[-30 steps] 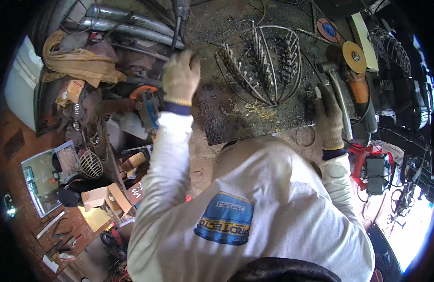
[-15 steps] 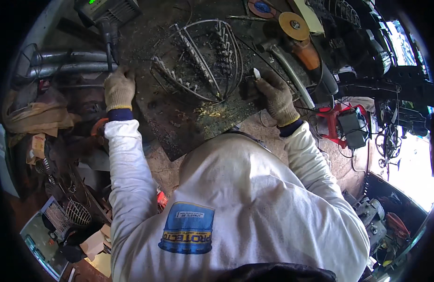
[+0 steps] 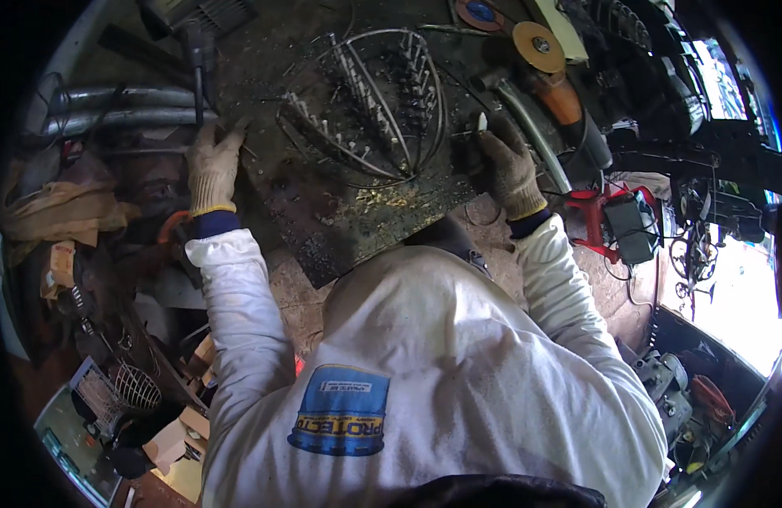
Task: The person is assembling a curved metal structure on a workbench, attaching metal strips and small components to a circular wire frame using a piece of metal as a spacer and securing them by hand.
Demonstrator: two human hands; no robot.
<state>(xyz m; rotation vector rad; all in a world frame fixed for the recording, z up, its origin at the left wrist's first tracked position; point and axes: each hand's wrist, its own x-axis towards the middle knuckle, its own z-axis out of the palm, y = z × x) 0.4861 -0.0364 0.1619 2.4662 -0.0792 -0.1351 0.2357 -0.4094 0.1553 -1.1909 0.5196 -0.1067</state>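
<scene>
On the dark metal work table [image 3: 350, 227] lies a curved frame of bent metal rods [image 3: 367, 95] carrying rows of short bolt-like studs. My gloved left hand [image 3: 213, 169] is at the table's left side, its thumb and fingers apart with nothing seen between them. Beside its fingertips a dark handle with a cable [image 3: 198, 72] comes down from above. To the right of the frame, my gloved right hand [image 3: 511, 169] is closed round a small white stick [image 3: 482, 122], whose pale end sticks up past the fingers. Neither hand touches the frame.
An angle grinder [image 3: 555, 103] with a tan disc lies right of my right hand, alongside a metal pipe [image 3: 535, 140]. More thick pipes [image 3: 124, 120] lie at the left. A machine [image 3: 213, 15] stands at the far left, and a red stand [image 3: 587, 222] is at the right.
My left hand has gone from closed to fingers spread. My right hand keeps the white stick. The rod frame and the rest of the scene sit slightly differently, as the view has shifted.
</scene>
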